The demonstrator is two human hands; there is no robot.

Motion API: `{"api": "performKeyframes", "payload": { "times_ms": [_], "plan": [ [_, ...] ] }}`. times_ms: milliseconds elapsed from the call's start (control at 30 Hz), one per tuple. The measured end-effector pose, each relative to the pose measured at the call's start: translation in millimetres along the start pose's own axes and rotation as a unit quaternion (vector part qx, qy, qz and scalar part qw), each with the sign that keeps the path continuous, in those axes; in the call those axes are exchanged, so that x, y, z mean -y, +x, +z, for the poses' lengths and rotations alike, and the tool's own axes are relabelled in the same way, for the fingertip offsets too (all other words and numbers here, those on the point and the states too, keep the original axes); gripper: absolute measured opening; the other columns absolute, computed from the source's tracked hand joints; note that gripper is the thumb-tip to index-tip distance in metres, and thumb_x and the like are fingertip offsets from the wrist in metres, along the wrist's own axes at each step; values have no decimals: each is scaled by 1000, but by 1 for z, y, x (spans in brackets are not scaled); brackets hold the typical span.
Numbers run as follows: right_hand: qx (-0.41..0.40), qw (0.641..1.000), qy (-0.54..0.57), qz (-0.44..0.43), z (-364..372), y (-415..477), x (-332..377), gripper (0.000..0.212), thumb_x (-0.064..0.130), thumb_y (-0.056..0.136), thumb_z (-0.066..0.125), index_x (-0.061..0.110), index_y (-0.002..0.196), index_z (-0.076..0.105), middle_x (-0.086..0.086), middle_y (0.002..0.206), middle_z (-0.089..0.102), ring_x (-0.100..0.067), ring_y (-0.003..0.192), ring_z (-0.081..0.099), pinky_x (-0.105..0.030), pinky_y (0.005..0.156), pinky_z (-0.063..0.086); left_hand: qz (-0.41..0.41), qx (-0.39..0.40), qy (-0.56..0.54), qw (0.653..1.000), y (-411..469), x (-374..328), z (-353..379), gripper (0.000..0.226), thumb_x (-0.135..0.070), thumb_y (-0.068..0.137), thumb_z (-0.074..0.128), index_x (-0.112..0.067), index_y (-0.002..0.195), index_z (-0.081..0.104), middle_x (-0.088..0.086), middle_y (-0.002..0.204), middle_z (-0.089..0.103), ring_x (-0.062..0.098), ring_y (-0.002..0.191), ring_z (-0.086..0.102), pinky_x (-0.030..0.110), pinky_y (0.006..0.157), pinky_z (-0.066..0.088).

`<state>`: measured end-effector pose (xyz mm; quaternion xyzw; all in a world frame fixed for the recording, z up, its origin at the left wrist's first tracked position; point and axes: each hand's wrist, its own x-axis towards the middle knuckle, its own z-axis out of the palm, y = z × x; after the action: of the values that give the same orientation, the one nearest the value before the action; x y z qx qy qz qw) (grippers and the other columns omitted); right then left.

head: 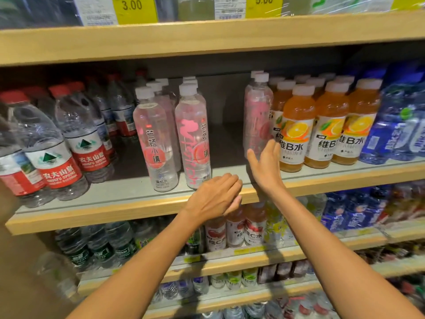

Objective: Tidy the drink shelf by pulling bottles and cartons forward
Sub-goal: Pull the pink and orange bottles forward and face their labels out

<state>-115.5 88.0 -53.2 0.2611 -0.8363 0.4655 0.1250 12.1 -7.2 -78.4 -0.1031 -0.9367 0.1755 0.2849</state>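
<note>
Two rows of clear bottles with pink labels [156,139] stand at the front of the middle shelf [128,208]. A third pink-label bottle [257,111] stands to the right, beside the orange drink bottles [299,125], with an empty gap between it and the other two rows. My right hand [264,162] is raised just in front of that bottle's base, fingers straight and thumb spread, holding nothing. My left hand [216,194] hovers over the shelf's front edge below the gap, fingers loosely bent, empty.
Red-capped water bottles [57,143] fill the shelf's left end and blue bottles [395,130] its right end. The shelf above carries wrapped packs and yellow price tags [132,6]. Lower shelves [230,256] hold more drinks.
</note>
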Motion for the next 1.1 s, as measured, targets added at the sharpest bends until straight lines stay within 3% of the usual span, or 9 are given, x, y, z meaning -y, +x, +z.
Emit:
{"api": "performKeyframes", "payload": {
  "times_ms": [133,333,467,633,767,900,1100],
  "plan": [
    [8,999,-43,29,13,8,1,68,29,98,46,-10,144,14,-27,152,18,-37,143,14,-36,116,10,-22,7,14,1000,-2,-1,3,34,-31,97,38,-7,102,61,8,96,60,23,85,57,36,68,49],
    [-48,997,-45,47,20,19,2,49,30,92,57,-9,120,47,-27,130,41,-38,124,36,-41,102,29,-27,15,16,999,-3,-1,2,37,-33,98,37,-6,104,62,9,100,62,23,85,57,35,68,50],
    [11,998,-9,57,29,32,-3,48,35,90,61,-8,111,59,-22,116,58,-37,110,52,-40,92,40,-31,7,22,999,-3,-2,2,36,-33,97,39,-7,102,63,7,99,63,21,83,57,33,66,49],
    [37,976,162,140,37,44,-3,76,43,80,73,3,136,42,-10,130,54,-23,111,52,-29,90,43,-32,0,20,999,-5,0,4,36,-34,97,39,-7,102,63,8,99,63,21,83,58,33,65,50],
    [16,975,173,136,41,46,-3,90,43,72,80,5,140,36,-8,136,50,-17,117,48,-15,87,37,-35,-6,37,999,-6,0,7,38,-35,97,40,-7,102,64,8,101,65,21,84,60,32,66,52],
    [16,981,167,102,40,43,-3,74,43,74,78,4,130,48,-11,128,57,-23,116,53,-20,90,40,-36,-8,43,998,-6,-1,8,38,-36,97,40,-7,100,64,8,100,65,21,83,59,32,65,51],
    [-3,990,139,15,20,30,-3,50,40,71,80,1,99,64,-6,89,61,-25,87,63,-25,64,45,-56,10,31,998,-6,-3,3,36,-36,96,41,-8,98,64,7,99,64,20,83,59,32,62,50]
  ]
}}
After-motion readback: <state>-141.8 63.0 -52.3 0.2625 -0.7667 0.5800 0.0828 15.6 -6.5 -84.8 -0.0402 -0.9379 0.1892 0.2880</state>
